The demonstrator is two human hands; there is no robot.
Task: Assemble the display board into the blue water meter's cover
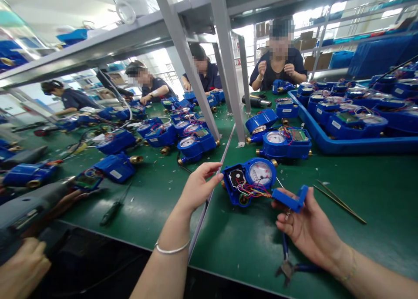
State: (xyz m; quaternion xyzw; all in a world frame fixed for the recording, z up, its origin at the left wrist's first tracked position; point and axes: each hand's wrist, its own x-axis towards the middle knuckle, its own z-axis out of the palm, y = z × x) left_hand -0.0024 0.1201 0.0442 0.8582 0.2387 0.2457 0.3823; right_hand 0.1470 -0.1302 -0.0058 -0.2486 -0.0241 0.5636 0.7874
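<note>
A blue meter [250,177] with a round dial and an open compartment lies on the green table [238,242]. Coloured wires run from it towards a small blue bracket-shaped part [292,199]. My right hand [305,225] holds that part between thumb and fingers. At the meter's left edge is my left hand [202,183], its fingers apart and the fingertips by the housing. Pliers [287,268] with dark blue handles lie partly under my right hand. Brass-coloured tweezers [341,202] rest to the right.
Several blue meters [287,142] stand behind, and a blue tray [359,146] of meters fills the back right. Grey shelf posts [228,64] rise mid-table. A screwdriver [112,212] and a person's hand [26,264] with a power tool [29,212] are left; people sit opposite.
</note>
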